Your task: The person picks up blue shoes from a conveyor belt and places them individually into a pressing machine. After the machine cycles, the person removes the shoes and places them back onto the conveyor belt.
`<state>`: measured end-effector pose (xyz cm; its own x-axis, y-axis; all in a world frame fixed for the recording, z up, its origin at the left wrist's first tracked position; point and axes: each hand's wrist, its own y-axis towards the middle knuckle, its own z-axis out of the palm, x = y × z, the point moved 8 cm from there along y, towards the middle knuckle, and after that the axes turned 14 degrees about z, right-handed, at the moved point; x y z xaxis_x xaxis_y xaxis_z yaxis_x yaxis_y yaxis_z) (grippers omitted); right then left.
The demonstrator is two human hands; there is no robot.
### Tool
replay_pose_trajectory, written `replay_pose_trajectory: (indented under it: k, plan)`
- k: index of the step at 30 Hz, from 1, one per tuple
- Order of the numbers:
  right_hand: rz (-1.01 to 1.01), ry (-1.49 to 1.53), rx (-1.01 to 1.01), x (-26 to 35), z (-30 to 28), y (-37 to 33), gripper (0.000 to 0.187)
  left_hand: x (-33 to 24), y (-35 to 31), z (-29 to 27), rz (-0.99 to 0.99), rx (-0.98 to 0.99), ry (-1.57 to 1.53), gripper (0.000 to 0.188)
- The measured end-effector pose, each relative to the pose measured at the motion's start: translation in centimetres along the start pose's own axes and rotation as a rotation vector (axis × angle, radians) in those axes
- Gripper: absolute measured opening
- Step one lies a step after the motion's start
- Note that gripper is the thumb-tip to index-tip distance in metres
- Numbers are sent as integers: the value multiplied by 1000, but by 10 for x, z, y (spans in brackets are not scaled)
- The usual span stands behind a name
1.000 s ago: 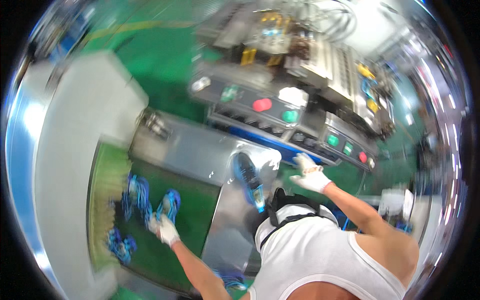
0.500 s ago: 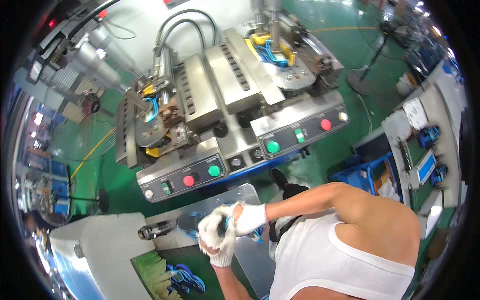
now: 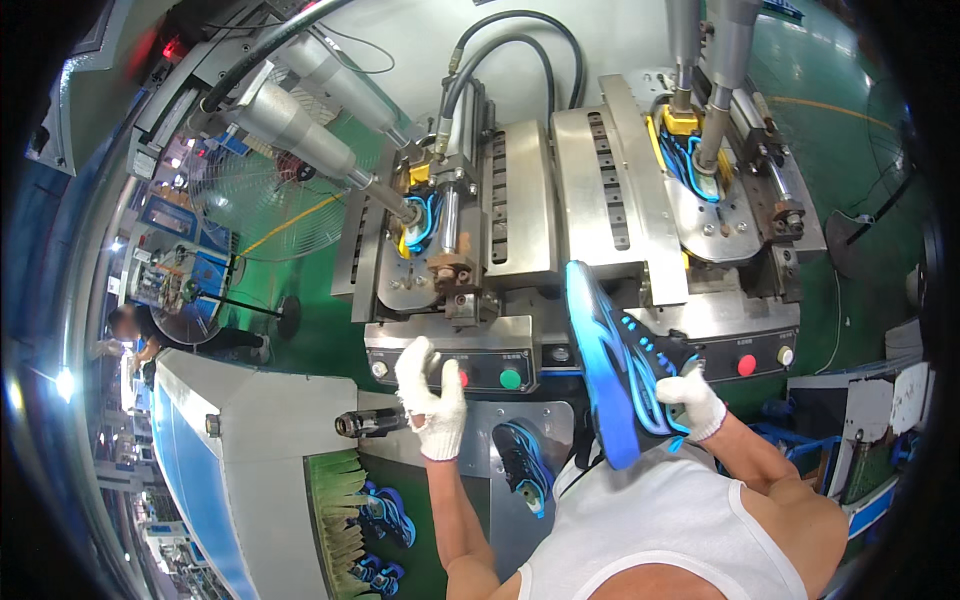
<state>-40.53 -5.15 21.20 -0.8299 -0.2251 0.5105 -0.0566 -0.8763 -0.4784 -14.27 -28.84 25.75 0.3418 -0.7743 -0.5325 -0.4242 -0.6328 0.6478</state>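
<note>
A black and blue sports shoe [image 3: 625, 375] with a thick sole fading from light blue to purple-blue is held up, toe toward the machine. My gloved right hand [image 3: 692, 402] grips it at the heel end. My left hand [image 3: 435, 400], also in a white knitted glove, is raised with its fingers apart and nothing in it. It overlaps the left control panel [image 3: 400, 355] in the view; whether it touches the panel I cannot tell. Between my arms, a black upper with blue trim [image 3: 524, 463] lies on the metal shelf [image 3: 572, 420].
A two-station press [image 3: 525, 200] stands ahead, blue-trimmed shoe parts [image 3: 425, 222] clamped under its left rods. Beside my left wrist a black cylindrical fitting [image 3: 370, 423] juts out. Several shoes [image 3: 385, 515] lie past a fringed curtain [image 3: 335, 500]. Another person [image 3: 140, 335] is at far left.
My hands were together over the metal shelf and are now apart. The right has lifted the shoe up and rightward; the left has opened toward the panel. The view has shifted too.
</note>
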Motion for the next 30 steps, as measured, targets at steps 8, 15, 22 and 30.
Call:
replay_pose_trajectory:
  k: [8,15,22,30]
  plan:
    - [66,222,131,-34,-32,32,33,18,45,1,218,150,178,46]
    - [-40,132,134,-12,23,51,50,62,89,31,346,340,200,42]
    - [-9,97,109,-25,-7,71,56,152,126,103,266,405,170,58]
    - [-79,72,-9,-13,-5,51,82,238,177,186,-47,358,461,102]
